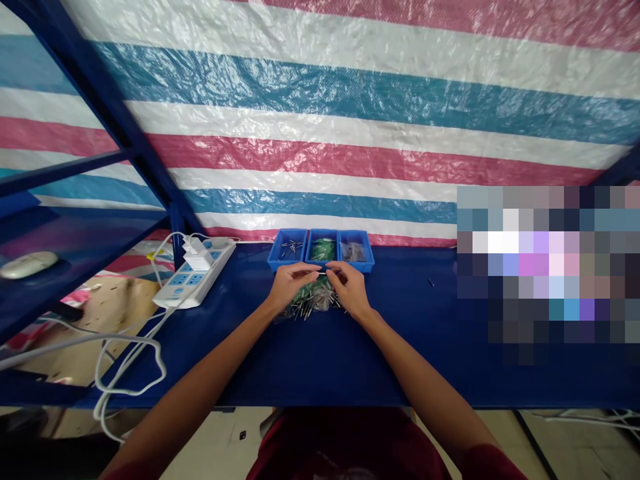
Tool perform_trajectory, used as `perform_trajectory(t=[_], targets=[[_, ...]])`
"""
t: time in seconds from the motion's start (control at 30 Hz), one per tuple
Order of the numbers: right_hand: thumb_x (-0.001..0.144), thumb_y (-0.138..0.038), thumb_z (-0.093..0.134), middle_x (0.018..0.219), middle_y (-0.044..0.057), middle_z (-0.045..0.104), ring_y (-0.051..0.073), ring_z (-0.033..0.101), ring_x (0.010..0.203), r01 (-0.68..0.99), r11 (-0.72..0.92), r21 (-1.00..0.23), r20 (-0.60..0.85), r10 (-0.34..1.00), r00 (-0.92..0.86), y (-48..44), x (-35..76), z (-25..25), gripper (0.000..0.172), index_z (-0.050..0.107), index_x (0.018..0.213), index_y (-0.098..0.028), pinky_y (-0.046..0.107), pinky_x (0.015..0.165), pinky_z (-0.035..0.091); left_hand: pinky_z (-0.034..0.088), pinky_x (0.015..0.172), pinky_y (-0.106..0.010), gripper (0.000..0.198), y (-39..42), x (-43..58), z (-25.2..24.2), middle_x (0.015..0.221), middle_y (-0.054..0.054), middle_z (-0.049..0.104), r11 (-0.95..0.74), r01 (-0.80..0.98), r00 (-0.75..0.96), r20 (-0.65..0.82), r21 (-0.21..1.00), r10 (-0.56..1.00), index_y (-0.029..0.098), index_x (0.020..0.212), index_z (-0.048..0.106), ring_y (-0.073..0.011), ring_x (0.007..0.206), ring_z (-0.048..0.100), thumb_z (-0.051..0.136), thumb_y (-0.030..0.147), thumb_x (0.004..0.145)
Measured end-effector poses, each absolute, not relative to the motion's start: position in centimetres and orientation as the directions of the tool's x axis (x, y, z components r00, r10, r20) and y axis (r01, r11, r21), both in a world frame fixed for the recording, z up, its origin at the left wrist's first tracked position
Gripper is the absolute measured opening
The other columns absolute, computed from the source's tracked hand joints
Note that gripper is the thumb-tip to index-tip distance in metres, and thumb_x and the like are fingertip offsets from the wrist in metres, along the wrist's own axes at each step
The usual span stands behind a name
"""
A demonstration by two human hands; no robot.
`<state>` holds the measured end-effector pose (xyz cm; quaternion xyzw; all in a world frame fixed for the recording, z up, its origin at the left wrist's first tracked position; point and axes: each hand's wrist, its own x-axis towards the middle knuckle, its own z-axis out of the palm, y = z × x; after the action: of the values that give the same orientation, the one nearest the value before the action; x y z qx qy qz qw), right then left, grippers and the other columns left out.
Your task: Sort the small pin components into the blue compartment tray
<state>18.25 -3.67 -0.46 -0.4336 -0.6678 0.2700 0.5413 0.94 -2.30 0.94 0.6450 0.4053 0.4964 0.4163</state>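
My left hand (291, 285) and my right hand (351, 288) face each other in front of the bins, thumbs and fingertips pinched. Between their fingertips runs a small thin pin-like piece (323, 273), too small to name surely. Just beneath lies a heap of thin metal pins (303, 309), mixed with green pieces (320, 287) and clear plastic bags, partly hidden by my hands. Behind them stand three joined blue bins: the left bin (273, 256) contains some metal pins, the middle bin (323, 233) green pieces, the right bin (369, 256) greyish items in clear plastic.
A white power strip (193, 287) with a plugged-in adapter (198, 254) and loose white cables (163, 363) lies left on the blue table (320, 367). One small dark piece (431, 283) rests to the right. Blue frame posts and a striped tarp (320, 153) stand behind; the far right is pixelated.
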Motion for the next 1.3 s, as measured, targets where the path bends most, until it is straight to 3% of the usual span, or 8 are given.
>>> perform_trajectory(t=[0.43,0.67,1.0,1.13,1.3], targets=[[0.087,-0.032,0.054,0.077,0.003,0.064,0.013,0.054,0.061,0.31,0.539,-0.783,0.54,0.837,-0.09,-3.9,18.13,-0.16,0.019,0.066,0.08,-0.019,0.025,0.06,0.044,0.053,0.055,-0.027,0.025,-2.93,1.42,1.67,0.06,-0.004,0.068,-0.327,0.071,0.125,0.317,0.942,0.94,0.013,0.071,0.07,-0.0154,0.053,0.063,0.074,0.038,0.071],[0.085,-0.033,0.055,0.077,0.002,0.063,0.013,0.054,0.06,0.269,0.54,-0.798,0.529,0.84,-0.117,-4.06,18.31,-0.09,0.019,0.067,0.089,-0.019,0.025,0.058,0.044,0.052,0.052,-0.026,0.028,-2.69,1.3,1.42,0.06,-0.005,0.069,-0.333,0.072,0.097,0.326,0.94,0.94,0.013,0.071,0.069,-0.0146,0.05,0.061,0.073,0.04,0.073],[0.09,-0.04,0.048,0.07,0.002,0.062,0.013,0.054,0.059,0.317,0.466,-0.826,0.474,0.879,-0.054,-3.96,18.23,-0.12,0.028,0.064,0.081,-0.018,0.025,0.06,0.043,0.055,0.057,-0.028,0.028,-2.86,1.46,1.61,0.065,-0.005,0.071,-0.319,0.055,0.124,0.31,0.946,0.943,0.013,0.083,0.072,-0.017,0.056,0.066,0.076,0.037,0.07],[0.091,-0.04,0.047,0.065,0.0,0.059,0.013,0.052,0.056,0.29,0.447,-0.846,0.456,0.889,-0.04,-4.04,18.21,-0.08,0.03,0.063,0.079,-0.018,0.025,0.059,0.042,0.055,0.056,-0.028,0.024,-2.76,1.42,1.66,0.064,-0.004,0.07,-0.322,0.048,0.118,0.315,0.945,0.942,0.013,0.076,0.072,-0.0161,0.055,0.064,0.076,0.036,0.069],[0.087,-0.04,0.054,0.077,0.002,0.064,0.013,0.054,0.06,0.264,0.492,-0.83,0.488,0.869,-0.083,-4.1,18.11,-0.04,0.024,0.065,0.088,-0.018,0.025,0.059,0.044,0.051,0.052,-0.025,0.026,-2.77,1.27,1.73,0.057,-0.002,0.066,-0.354,0.11,0.086,0.346,0.929,0.934,0.014,0.064,0.068,-0.0123,0.048,0.058,0.071,0.038,0.074]])
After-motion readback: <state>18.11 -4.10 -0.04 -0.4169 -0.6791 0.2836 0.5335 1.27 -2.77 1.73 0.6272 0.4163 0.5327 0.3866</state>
